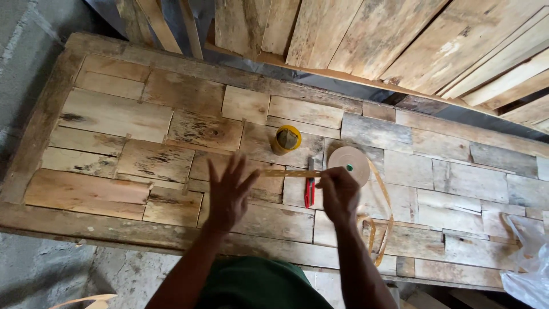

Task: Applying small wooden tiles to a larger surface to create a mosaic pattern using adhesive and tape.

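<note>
A thin, floppy tan veneer strip [286,172] is pinched by the right hand [338,191]; the left hand [229,191] is spread open.

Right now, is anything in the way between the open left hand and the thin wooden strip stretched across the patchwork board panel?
Nothing visible. The left hand hovers spread at the thin tan strip's free end; the right hand pinches its other end. The red utility knife lies below, aside.
</note>
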